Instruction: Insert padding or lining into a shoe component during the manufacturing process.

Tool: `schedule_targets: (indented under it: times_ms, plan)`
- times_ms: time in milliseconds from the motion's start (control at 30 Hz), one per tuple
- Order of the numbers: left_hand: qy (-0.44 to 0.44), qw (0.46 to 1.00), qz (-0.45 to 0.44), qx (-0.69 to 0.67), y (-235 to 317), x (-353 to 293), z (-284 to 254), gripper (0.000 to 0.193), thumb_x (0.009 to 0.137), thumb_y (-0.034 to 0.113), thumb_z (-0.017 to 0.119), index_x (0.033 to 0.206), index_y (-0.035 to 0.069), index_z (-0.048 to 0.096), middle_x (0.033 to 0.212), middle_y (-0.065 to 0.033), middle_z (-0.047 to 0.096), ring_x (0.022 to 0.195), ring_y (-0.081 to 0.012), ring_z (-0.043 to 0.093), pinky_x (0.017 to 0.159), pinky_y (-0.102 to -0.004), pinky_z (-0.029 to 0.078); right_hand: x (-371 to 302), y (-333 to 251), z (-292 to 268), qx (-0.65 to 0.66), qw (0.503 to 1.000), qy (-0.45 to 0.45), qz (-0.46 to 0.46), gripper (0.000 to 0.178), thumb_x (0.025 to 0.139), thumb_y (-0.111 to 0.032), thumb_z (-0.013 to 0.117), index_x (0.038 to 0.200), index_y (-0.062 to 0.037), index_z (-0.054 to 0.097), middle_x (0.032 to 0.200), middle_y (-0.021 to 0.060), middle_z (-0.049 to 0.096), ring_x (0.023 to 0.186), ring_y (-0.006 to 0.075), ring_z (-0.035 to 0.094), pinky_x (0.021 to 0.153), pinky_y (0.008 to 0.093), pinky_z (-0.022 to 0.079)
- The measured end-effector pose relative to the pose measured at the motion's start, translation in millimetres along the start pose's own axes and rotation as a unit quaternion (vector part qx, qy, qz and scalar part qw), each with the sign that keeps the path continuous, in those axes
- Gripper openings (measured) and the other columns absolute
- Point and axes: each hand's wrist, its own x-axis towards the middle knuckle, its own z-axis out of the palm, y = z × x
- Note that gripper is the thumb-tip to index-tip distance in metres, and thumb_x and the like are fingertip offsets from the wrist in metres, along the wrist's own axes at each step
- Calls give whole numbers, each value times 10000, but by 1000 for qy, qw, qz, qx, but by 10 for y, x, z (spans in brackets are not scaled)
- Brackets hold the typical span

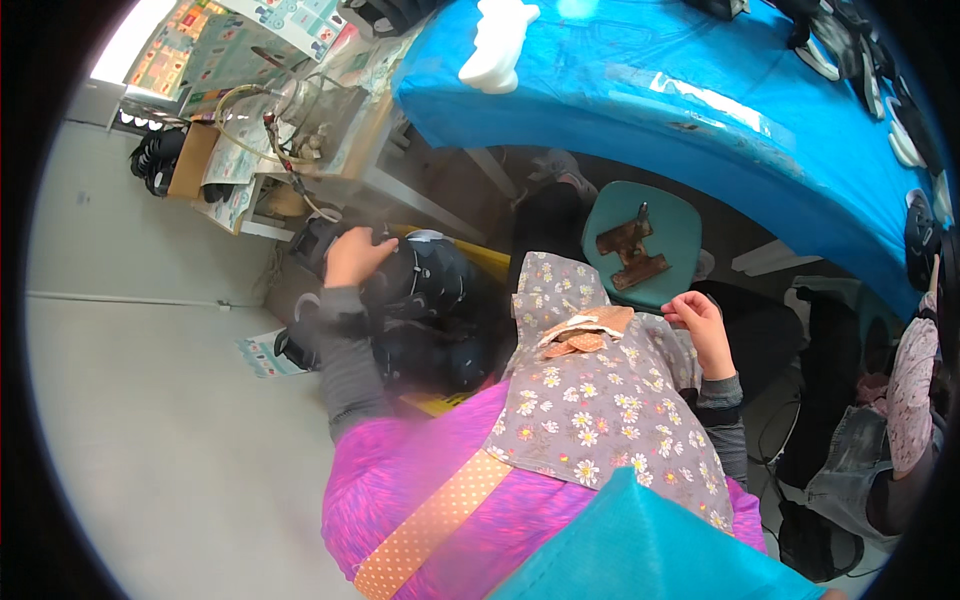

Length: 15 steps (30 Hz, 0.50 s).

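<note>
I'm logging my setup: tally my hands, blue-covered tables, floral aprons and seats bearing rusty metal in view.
Hands, left hand and right hand: 2
Blue-covered table: 1
Floral apron: 1
Teal seat bearing rusty metal: 1
Total: 5

The apron (pixel 570 420) is grey, scattered with white, yellow-centred daisies; its pocket trim (pixel 610 318) and strap (pixel 440 520) are orange with pale dots. The shirt (pixel 430 440) is streaked magenta and purple, the sleeves (pixel 348 365) dark grey. The fabric (pixel 630 545) at the lower edge is plain turquoise. The stool seat (pixel 670 225) is teal, the clamp (pixel 632 250) rusty brown, the table cover (pixel 560 65) bright blue, the moulded piece (pixel 497 48) white, the shoes (pixel 430 275) mostly black.
</note>
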Motion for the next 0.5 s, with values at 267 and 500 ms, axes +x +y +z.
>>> schedule_targets:
  times_ms: [267,500]
  plan:
    - [65,996,-22,58,228,-605,191,506,816,496,704,784,-8,665,799,-237,664,794,-430,649,694,-499,512,72,-13,125,26,999,-26,-20,135,983,-136,611,995,-2,603,943,85,692,877,135,657,820,271,529]
    - [-41,995,-45,73,552,-777,137,498,726,474,786,824,-11,724,832,-240,692,813,-409,686,708,-469,546,69,-124,120,-1,1000,-10,2,137,984,-137,608,992,0,606,941,85,693,877,137,659,817,268,530]
